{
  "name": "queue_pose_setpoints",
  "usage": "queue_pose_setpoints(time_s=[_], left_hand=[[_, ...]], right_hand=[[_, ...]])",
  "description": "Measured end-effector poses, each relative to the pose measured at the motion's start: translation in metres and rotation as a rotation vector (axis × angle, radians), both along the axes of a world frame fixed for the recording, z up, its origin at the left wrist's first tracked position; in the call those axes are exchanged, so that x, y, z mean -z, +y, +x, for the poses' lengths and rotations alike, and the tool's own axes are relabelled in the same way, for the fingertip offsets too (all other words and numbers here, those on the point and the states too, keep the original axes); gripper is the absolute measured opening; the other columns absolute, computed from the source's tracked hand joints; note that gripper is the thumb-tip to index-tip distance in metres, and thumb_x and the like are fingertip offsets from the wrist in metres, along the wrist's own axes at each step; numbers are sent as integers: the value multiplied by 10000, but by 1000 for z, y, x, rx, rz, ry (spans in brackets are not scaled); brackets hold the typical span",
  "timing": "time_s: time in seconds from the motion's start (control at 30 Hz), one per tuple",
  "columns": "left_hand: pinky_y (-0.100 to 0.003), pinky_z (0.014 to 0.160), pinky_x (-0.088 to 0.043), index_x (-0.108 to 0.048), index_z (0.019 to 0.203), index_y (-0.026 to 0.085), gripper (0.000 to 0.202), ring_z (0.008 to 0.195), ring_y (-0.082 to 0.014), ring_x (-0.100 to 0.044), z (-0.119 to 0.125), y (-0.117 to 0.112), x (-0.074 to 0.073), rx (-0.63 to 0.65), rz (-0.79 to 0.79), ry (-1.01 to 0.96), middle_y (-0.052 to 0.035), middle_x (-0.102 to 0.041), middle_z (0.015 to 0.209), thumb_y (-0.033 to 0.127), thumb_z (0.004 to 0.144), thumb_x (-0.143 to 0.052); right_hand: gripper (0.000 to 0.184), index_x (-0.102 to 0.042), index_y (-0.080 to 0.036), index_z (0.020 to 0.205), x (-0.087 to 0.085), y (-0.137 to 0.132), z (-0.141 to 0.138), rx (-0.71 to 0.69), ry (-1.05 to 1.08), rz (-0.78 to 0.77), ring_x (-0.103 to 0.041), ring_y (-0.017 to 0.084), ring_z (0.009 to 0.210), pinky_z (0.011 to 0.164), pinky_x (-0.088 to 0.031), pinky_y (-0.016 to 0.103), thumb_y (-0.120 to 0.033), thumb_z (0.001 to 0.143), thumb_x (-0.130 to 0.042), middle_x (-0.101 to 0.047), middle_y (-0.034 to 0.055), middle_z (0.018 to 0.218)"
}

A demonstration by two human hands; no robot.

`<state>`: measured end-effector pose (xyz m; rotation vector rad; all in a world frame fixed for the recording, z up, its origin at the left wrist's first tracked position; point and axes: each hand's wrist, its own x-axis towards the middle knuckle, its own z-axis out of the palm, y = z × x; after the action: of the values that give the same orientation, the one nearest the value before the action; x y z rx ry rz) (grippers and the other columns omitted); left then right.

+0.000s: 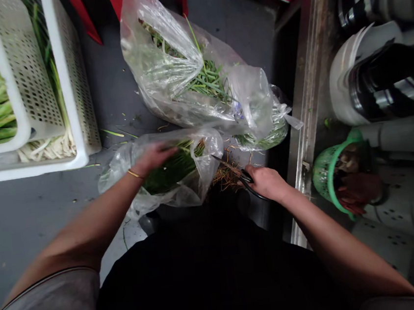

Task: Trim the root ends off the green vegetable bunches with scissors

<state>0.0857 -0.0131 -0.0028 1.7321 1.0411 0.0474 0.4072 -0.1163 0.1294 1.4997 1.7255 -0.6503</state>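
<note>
My left hand (155, 156) reaches into a clear plastic bag (198, 175) on the floor and its fingers curl over a bundle of green chives (171, 171) inside. My right hand (265, 182) is closed round the black handles of a pair of scissors (235, 171), whose blades point left toward the bag's mouth. Under the blades lies a small heap of cut brown roots (226, 175).
A larger clear bag of greens (191, 77) lies behind. White perforated crates (34, 94) with green stalks stand at the left. A steel edge (307, 100), stacked bowls (376, 78) and a green basket (327, 172) are at the right. Red stool legs (85, 15) stand at the top.
</note>
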Motion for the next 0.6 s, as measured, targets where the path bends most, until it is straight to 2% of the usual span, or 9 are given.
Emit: queue_pose_setpoints(time_s=[0.03,0.13,0.17,0.23,0.33,0.43,0.47,0.53,0.6], left_hand=[[-396,804,-496,-614,1069,137,440,895,-230,-618,-4,13,-8,-84,-90,-43,-112,-691,942,424,936,-309],[-318,576,-481,-601,1069,103,465,564,-145,-553,-11,51,-21,-145,-201,-1,-90,-662,731,438,937,-307],[-307,555,-466,-603,1063,90,446,526,-129,-522,-10,58,-19,-150,-191,60,-87,-655,719,418,933,-330],[-310,610,-465,-609,1062,59,405,575,-134,-541,-4,62,-7,-156,-110,208,-103,-665,789,353,927,-365],[-353,797,-447,-594,1134,44,432,872,-237,-609,15,34,23,-54,85,403,-166,-665,1009,369,908,-419],[-422,924,-385,-375,1372,19,806,1121,-365,-522,31,-12,46,14,165,491,-263,-549,1240,460,753,-642],[-443,954,-359,-288,1420,16,904,1168,-389,-486,34,-24,50,36,201,526,-286,-511,1279,436,722,-679],[-465,981,-327,-194,1458,31,926,1204,-402,-458,35,-37,56,79,247,577,-296,-491,1296,367,737,-668],[-451,948,-368,-266,1442,58,824,1155,-386,-510,33,-33,60,121,185,589,-266,-549,1243,347,762,-631]], right_hand=[[333,-524,-161,1079,0,0,0,0,0,-2,-674,271,882,620,-414,286,-411,866,-473,-706,136,915],[331,-523,-163,1084,-1,0,0,3,3,0,-673,266,883,623,-411,284,-403,859,-482,-706,133,927],[327,-522,-164,1083,-1,1,-1,4,5,3,-673,263,882,625,-410,283,-398,858,-483,-706,132,931],[317,-524,-165,1074,0,1,-3,5,6,3,-673,261,882,628,-410,284,-395,860,-478,-706,133,932],[324,-524,-165,1064,0,1,-5,-5,14,0,-674,267,883,621,-408,285,-415,866,-465,-708,134,919],[329,-520,-168,1066,1,1,-5,-20,36,1,-675,270,885,622,-411,288,-418,860,-469,-709,129,924],[323,-521,-167,1068,1,1,-4,-19,32,-4,-675,268,887,625,-412,288,-405,856,-473,-708,129,930],[307,-522,-165,1073,3,2,-4,-10,9,-24,-673,264,893,631,-415,286,-371,849,-481,-706,133,942],[301,-522,-164,1076,3,3,-4,-6,-3,-35,-671,264,898,637,-417,288,-357,847,-483,-705,137,946]])
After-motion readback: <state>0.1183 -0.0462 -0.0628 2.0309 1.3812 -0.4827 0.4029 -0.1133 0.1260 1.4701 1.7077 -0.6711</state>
